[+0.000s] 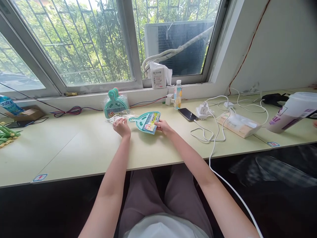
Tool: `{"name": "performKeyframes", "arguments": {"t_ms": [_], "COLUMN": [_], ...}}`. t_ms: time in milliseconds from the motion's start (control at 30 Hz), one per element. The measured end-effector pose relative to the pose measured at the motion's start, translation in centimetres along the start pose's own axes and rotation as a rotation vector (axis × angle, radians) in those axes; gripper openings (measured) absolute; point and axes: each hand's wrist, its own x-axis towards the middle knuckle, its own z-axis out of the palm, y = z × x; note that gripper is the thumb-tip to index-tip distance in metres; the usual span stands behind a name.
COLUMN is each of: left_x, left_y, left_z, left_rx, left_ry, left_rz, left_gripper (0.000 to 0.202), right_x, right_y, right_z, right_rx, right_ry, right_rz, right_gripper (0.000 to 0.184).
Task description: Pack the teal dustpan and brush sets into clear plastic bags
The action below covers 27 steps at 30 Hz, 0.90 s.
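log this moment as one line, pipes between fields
left hand: touching crumpled clear plastic wrap | right hand: holding teal plastic dustpan set by wide end | beyond left hand: wrapped teal plastic dustpans, upright

At the grip, how the right hand's point(162, 127) fingers sit beneath the turquoise dustpan point(140, 124) is hidden; the finer print on its label point(151, 123) is too small to read. Left of the grip, the left hand's point(121, 127) fingertips blur into clear wrap point(124, 113). Far left, a blue packet point(9, 104) is edge-cropped, as is the cup point(291, 113) far right
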Motion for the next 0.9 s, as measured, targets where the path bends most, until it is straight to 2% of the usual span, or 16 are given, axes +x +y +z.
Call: {"name": "performKeyframes", "arguments": {"t_ms": [167,300,367,433,500,567,633,700,767,833,900], "left_x": [-0.9,-2.0,-2.4,-2.5,-2.1,-1.2,-0.3,0.3,0.4,0.0,-0.7], "left_y": [1.0,2.3,3.2,3.9,4.1,3.8,3.1,2.5,2.3,2.5,3.0], "left_z": [0.8,1.0,0.9,0.8,0.8,0.7,0.5,0.3,0.1,0.2,0.5], "left_rx": [-0.030,-0.099,-0.179,-0.267,-0.338,-0.410,-0.516,-0.656,-0.818,-0.979,-1.095], "left_ry": [-0.095,-0.189,-0.209,-0.179,-0.151,-0.177,-0.251,-0.358,-0.475,-0.572,-0.660], "left_rz": [0.165,0.258,0.262,0.167,-0.038,-0.270,-0.428,-0.452,-0.383,-0.321,-0.340], "left_gripper": [0.030,0.028,0.033,0.042,0.051,0.059,0.063,0.063,0.059,0.053,0.045], "right_x": [0.0,0.2,0.2,0.1,0.1,0.1,0.2,0.1,0.0,-0.2,-0.4], "right_y": [-0.3,-0.2,0.0,0.1,0.2,0.2,0.2,0.1,-0.1,-0.2,-0.4], "right_z": [0.0,-0.2,-0.1,0.1,0.3,0.3,0.2,0.1,0.1,0.2,0.3], "right_rx": [0.087,0.067,0.050,0.043,0.051,0.068,0.090,0.111,0.118,0.112,0.107], "right_ry": [0.104,0.077,0.063,0.057,0.060,0.072,0.082,0.079,0.066,0.051,0.053], "right_rz": [-0.022,0.006,-0.002,-0.028,-0.062,-0.088,-0.102,-0.119,-0.133,-0.133,-0.118], "right_gripper": [0.014,0.013,0.013,0.014,0.015,0.014,0.013,0.013,0.014,0.014,0.013]}}
